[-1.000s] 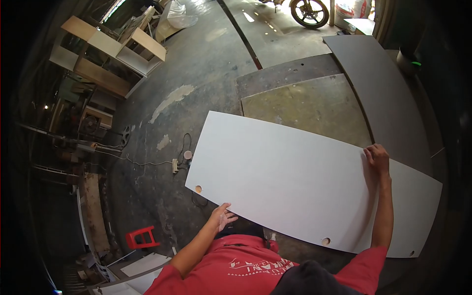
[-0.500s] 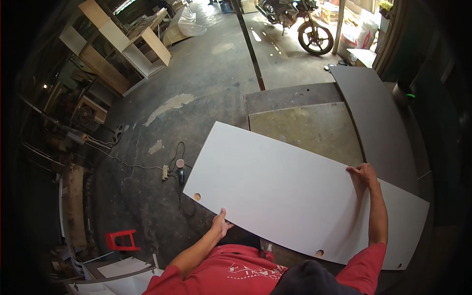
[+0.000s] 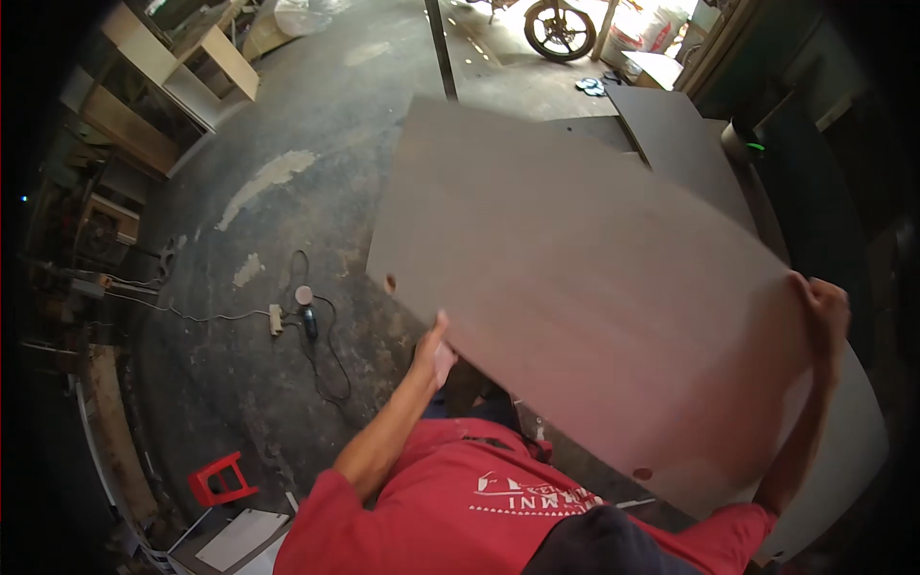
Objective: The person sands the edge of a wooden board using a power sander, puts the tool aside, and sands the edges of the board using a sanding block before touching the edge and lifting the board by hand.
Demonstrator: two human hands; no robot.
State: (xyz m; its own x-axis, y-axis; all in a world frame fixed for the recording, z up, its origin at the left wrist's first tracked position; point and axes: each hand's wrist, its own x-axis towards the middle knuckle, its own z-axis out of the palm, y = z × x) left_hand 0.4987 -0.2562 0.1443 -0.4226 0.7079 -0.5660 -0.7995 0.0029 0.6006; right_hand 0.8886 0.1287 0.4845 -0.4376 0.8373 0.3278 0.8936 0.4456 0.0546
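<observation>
A large white panel (image 3: 565, 259) with round hinge holes along its near edge is held up in front of me, tilted, its face in shadow. My left hand (image 3: 437, 356) grips the near left edge, thumb on top and the other fingers beneath. On the far right edge, my right hand (image 3: 824, 309) is closed over the board, the arm reaching across its face. A hinge hole (image 3: 390, 284) shows just left of my left hand, and another hole (image 3: 643, 473) lies further along the near edge. The panel hides most of the boards behind it.
A grey board (image 3: 676, 134) lies at the upper right. On the floor to the left are a corded power tool (image 3: 309, 321) with a round pad and an extension socket (image 3: 276, 320). A red stool (image 3: 222, 479) stands at lower left. Cabinet frames (image 3: 182, 72) and a motorcycle wheel (image 3: 559, 29) are farther off.
The panel has been lifted and tilted up, its far edge rising. My right hand has moved right and slightly up with it; the left hand keeps hold of the near edge. The view has shifted.
</observation>
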